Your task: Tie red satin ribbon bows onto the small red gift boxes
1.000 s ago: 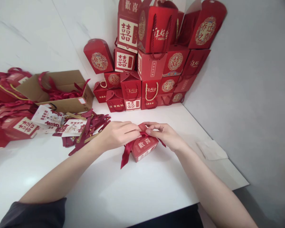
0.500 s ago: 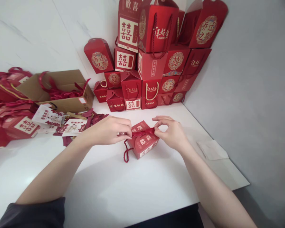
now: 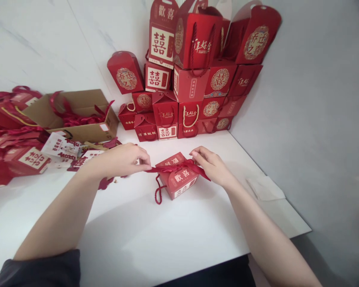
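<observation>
A small red gift box (image 3: 177, 184) with gold-white characters lies on the white table in front of me, with a dark red ribbon (image 3: 179, 165) across its top, gathered in the middle. To the left of the box, my left hand (image 3: 127, 160) pinches one end of that ribbon and holds it out taut. My right hand (image 3: 211, 165) is at the box's right end, thumb and fingers closed at the ribbon there; a loose tail hangs below them. A twisted red cord handle (image 3: 158, 194) droops from the box's left side.
Stacked red gift boxes (image 3: 191, 83) stand against the wall at the back. An open cardboard carton (image 3: 77, 133) of ribbons is at the left, by more ribboned boxes (image 3: 32, 160) and printed white tags (image 3: 61, 147). A folded white tissue (image 3: 266, 188) lies on the right.
My left hand has moved left, drawing the ribbon end away from the box. My right hand has shifted slightly, and a ribbon tail now shows beneath it.
</observation>
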Available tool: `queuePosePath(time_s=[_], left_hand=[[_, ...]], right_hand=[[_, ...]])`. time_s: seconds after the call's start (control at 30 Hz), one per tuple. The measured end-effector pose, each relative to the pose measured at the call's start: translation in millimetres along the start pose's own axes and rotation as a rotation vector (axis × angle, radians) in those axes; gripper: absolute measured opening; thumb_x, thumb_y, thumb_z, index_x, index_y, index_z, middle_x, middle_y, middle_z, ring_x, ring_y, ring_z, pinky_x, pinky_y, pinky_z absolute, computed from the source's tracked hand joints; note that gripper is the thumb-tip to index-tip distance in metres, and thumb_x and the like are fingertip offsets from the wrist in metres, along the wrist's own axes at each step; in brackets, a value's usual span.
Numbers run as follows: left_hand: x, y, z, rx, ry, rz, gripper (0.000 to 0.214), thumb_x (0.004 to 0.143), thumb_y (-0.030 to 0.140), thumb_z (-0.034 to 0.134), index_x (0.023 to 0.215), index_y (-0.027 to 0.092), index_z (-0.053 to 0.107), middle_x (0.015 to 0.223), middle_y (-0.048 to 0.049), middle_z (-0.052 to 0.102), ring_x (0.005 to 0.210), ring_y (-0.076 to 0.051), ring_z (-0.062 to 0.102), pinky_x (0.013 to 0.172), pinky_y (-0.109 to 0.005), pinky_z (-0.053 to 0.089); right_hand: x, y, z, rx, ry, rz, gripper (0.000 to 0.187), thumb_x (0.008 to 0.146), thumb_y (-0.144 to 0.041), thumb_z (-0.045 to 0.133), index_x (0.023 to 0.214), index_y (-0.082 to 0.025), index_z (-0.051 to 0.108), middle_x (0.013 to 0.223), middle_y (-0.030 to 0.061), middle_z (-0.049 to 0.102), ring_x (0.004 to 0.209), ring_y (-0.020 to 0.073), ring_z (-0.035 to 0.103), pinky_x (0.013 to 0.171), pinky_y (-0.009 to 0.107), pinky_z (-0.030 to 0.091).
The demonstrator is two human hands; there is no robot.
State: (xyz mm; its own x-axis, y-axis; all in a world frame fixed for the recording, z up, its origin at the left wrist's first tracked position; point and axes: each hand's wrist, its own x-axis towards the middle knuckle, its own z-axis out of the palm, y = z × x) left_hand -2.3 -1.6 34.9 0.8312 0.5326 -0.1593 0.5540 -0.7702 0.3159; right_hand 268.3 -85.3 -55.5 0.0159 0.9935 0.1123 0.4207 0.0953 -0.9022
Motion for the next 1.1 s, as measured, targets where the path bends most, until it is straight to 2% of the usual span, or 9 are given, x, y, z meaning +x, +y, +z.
queuePosePath(time_s=[0.1, 0.17, 0.2, 0.33, 0.4, 0.6, 0.9, 0.97, 1.1], left_hand=[[1, 14, -0.3, -0.087, 0.218, -0.007, 0.025, 0.089, 0.037, 0.053, 0.082, 0.02, 0.071, 0.07, 0.0001, 0.067, 0.053, -0.01, 0.059, 0.052, -0.021, 0.042], [1, 28, 1.2, -0.119, 0.357, 0.1, 0.021, 0.088, 0.033, 0.055, 0.083, 0.02, 0.071, 0.08, -0.0014, 0.07, 0.064, -0.012, 0.063, 0.061, -0.021, 0.047], [1, 35, 2.4, -0.137, 0.33, 0.19, 0.018, 0.087, 0.031, 0.057, 0.084, 0.022, 0.072, 0.085, -0.0018, 0.071, 0.071, -0.012, 0.065, 0.066, -0.022, 0.048], [-4, 54, 6.8, -0.205, -0.059, 0.474, 0.012, 0.084, 0.022, 0.063, 0.089, 0.027, 0.073, 0.09, -0.0001, 0.072, 0.079, -0.012, 0.066, 0.076, -0.021, 0.049], [-6, 55, 7.8, -0.172, -0.072, 0.442, 0.013, 0.085, 0.019, 0.06, 0.088, 0.025, 0.07, 0.087, 0.0002, 0.071, 0.079, -0.012, 0.065, 0.076, -0.021, 0.048], [2, 38, 10.3, 0.013, 0.194, 0.104, 0.012, 0.083, 0.031, 0.06, 0.087, 0.021, 0.063, 0.082, 0.0011, 0.065, 0.069, -0.012, 0.058, 0.061, -0.023, 0.04], [14, 30, 22.9, -0.102, 0.153, 0.113, 0.015, 0.083, 0.032, 0.059, 0.082, 0.019, 0.068, 0.086, -0.001, 0.064, 0.074, -0.013, 0.059, 0.068, -0.024, 0.042], [16, 28, 24.0, -0.172, 0.171, 0.072, 0.02, 0.084, 0.035, 0.058, 0.08, 0.018, 0.067, 0.081, -0.0011, 0.064, 0.069, -0.012, 0.057, 0.063, -0.024, 0.042], [23, 22, 25.4, -0.397, 0.155, -0.034, 0.023, 0.084, 0.04, 0.059, 0.078, 0.018, 0.063, 0.075, -0.0009, 0.065, 0.065, -0.012, 0.056, 0.057, -0.023, 0.043]], right_hand=[[0, 1, 2, -0.013, 0.013, -0.011, 0.03, 0.092, -0.05, 0.045, 0.091, -0.023, 0.059, 0.072, -0.0013, 0.061, 0.066, 0.0152, 0.055, 0.065, 0.029, 0.043], [-1, 0, 3, 0.001, -0.016, -0.035, 0.028, 0.089, -0.049, 0.05, 0.09, -0.022, 0.059, 0.074, -0.0008, 0.062, 0.066, 0.0149, 0.056, 0.064, 0.028, 0.044], [0, 0, 3, 0.005, -0.034, -0.052, 0.027, 0.088, -0.048, 0.053, 0.091, -0.022, 0.06, 0.076, -0.0003, 0.063, 0.067, 0.0151, 0.057, 0.065, 0.028, 0.045], [0, 0, 4, -0.008, -0.073, -0.088, 0.02, 0.086, -0.039, 0.058, 0.095, -0.021, 0.063, 0.082, 0.0014, 0.066, 0.073, 0.016, 0.06, 0.072, 0.031, 0.048], [0, -1, 4, 0.001, -0.068, -0.093, 0.016, 0.086, -0.034, 0.058, 0.092, -0.02, 0.063, 0.086, 0.0022, 0.066, 0.075, 0.016, 0.06, 0.074, 0.031, 0.049], [-3, -7, 6, 0.066, 0.019, -0.252, 0.007, 0.088, -0.026, 0.055, 0.089, -0.02, 0.059, 0.088, 0.0023, 0.064, 0.083, 0.0162, 0.062, 0.081, 0.031, 0.048], [-6, -11, 3, -0.134, -0.061, -0.375, 0.016, 0.083, -0.032, 0.065, 0.095, -0.022, 0.06, 0.096, 0.0045, 0.06, 0.086, 0.0183, 0.059, 0.077, 0.032, 0.049], [-5, -10, 3, -0.178, -0.042, -0.421, 0.006, 0.088, -0.026, 0.059, 0.091, -0.022, 0.062, 0.093, 0.0047, 0.06, 0.085, 0.018, 0.059, 0.078, 0.032, 0.048], [-4, -7, 5, -0.231, 0.044, -0.502, 0.012, 0.091, -0.023, 0.054, 0.09, -0.023, 0.066, 0.093, 0.0059, 0.061, 0.09, 0.0198, 0.058, 0.084, 0.036, 0.048]])
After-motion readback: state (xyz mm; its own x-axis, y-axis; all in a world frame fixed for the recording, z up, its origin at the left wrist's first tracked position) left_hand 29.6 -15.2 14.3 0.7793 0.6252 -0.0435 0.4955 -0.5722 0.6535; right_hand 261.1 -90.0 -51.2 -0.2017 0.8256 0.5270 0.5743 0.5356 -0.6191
